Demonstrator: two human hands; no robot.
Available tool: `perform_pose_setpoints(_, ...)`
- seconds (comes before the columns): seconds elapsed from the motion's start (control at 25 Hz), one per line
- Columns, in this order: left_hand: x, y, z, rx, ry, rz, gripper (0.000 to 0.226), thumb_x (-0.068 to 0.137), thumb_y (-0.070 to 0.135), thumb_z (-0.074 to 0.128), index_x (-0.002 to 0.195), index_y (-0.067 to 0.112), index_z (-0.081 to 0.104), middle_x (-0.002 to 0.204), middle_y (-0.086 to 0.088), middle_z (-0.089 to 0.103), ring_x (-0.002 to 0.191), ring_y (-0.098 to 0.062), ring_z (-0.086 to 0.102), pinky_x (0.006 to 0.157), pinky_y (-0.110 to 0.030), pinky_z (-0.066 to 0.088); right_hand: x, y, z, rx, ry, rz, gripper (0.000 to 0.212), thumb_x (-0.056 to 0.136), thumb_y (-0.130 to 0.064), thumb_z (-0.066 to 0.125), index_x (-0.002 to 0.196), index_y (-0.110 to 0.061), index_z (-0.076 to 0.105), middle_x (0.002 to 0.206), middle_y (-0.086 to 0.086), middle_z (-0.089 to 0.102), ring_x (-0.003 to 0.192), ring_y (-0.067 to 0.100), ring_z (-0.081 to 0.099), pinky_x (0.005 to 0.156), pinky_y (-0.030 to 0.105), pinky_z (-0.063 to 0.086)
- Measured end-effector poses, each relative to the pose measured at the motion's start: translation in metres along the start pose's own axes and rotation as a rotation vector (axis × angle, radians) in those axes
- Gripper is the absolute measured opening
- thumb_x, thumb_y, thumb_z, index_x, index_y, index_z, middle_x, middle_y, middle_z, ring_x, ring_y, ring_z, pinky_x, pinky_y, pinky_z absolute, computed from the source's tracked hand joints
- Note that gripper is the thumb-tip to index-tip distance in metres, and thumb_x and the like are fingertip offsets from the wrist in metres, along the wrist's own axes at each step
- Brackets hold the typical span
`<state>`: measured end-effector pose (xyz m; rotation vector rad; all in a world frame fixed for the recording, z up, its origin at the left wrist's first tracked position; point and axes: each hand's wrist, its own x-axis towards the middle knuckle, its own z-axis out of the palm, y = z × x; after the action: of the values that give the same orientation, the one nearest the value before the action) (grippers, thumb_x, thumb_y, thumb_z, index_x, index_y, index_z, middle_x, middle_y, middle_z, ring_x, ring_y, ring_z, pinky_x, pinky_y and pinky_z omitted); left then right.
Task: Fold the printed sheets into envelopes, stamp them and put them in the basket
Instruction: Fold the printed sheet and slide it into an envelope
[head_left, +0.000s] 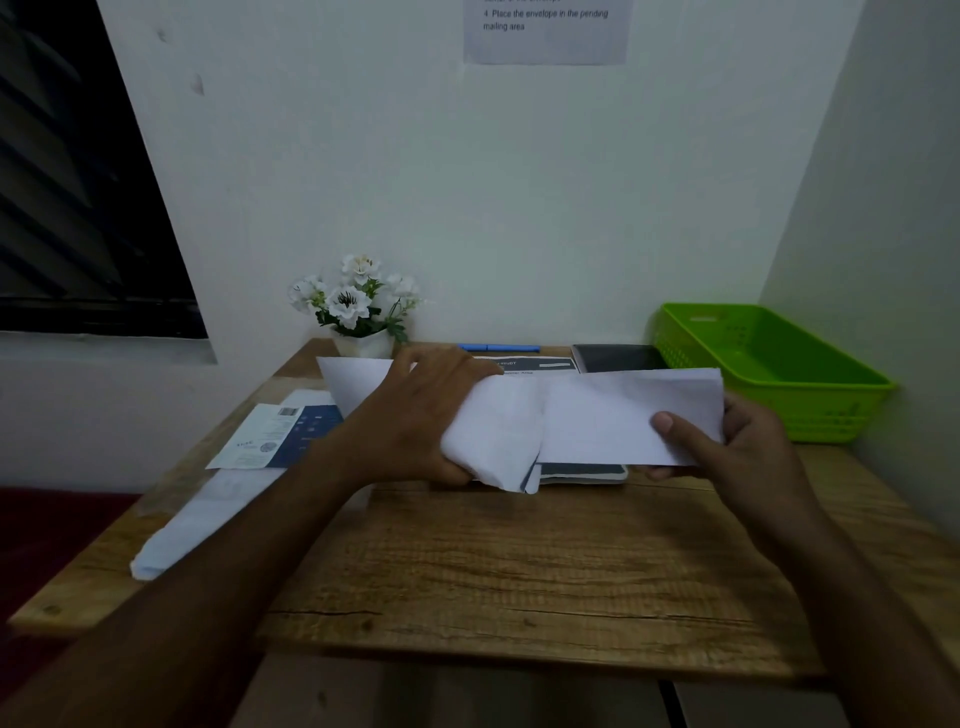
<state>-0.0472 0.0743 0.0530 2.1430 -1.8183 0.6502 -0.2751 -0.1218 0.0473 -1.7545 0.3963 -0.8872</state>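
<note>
Your left hand (410, 415) runs back along a bare left forearm (234, 545) to the 7 o'clock corner, uncovered from the knuckles to the picture's edge. Your right hand (737, 441) comes off an equally bare right forearm (857, 597) that reaches the 5 o'clock corner, and the thumb among its fingers (675, 428) shows a short, rounded nail. Both forearms look long and lean, widening toward the bottom edge.

Centre: folded white sheet (597, 421), left end crumpled, held up. Left: printed blue-white sheet (280, 436), flat. Far right: green basket (810, 415).
</note>
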Motion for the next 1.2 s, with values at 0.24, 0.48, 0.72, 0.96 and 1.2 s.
perform_pose_setpoints(0.24,0.005,0.014,-0.003,0.135,-0.048,-0.082,0.102,0.053,0.073,0.062,0.136,0.023,0.030,0.124,0.002,0.041,0.113,-0.013,0.035,0.093,-0.038,0.026,-0.007,-0.009,0.004,-0.138,0.140,-0.037,0.020,0.088,-0.007,0.066,0.105,-0.015,0.059,0.085,-0.006,0.064,0.051,0.008,0.066,0.044,0.016,0.052)
perform_pose_setpoints(0.48,0.009,0.021,-0.001,0.219,-0.084,-0.108,0.110,0.054,0.076,0.058,0.141,0.019,0.023,0.129,-0.002,0.038,0.116,-0.018,0.034,0.096,-0.041,0.026,-0.013,-0.019,0.005,-0.050,0.079,0.025,0.022,0.089,-0.006,0.063,0.108,-0.014,0.056,0.092,0.003,0.065,0.052,0.014,0.069,0.045,0.016,0.052)
perform_pose_setpoints(0.72,0.021,0.039,-0.002,0.224,-0.063,-0.049,0.106,0.054,0.074,0.057,0.139,0.017,0.029,0.121,-0.001,0.042,0.110,-0.020,0.039,0.093,-0.041,0.031,-0.013,-0.013,0.025,-0.051,-0.029,0.078,0.030,0.093,-0.020,0.059,0.123,-0.017,0.057,0.112,0.002,0.066,0.095,0.020,0.066,0.082,0.038,0.057)
perform_pose_setpoints(0.96,0.018,0.034,-0.005,0.200,-0.069,-0.075,0.108,0.055,0.074,0.056,0.142,0.017,0.024,0.125,-0.002,0.040,0.111,-0.018,0.038,0.096,-0.040,0.031,-0.006,0.000,0.016,0.241,0.060,0.333,0.009,0.095,-0.011,0.053,0.097,-0.012,0.062,0.099,0.008,0.066,0.079,0.019,0.065,0.055,0.027,0.055)
perform_pose_setpoints(1.2,0.020,0.040,0.002,0.218,-0.073,-0.058,0.108,0.055,0.075,0.055,0.141,0.015,0.028,0.127,-0.003,0.041,0.115,-0.020,0.037,0.099,-0.042,0.028,-0.008,0.004,0.024,0.141,-0.001,0.288,0.013,0.080,-0.019,0.074,0.092,-0.014,0.073,0.080,0.005,0.074,0.066,0.012,0.067,0.054,0.021,0.050)
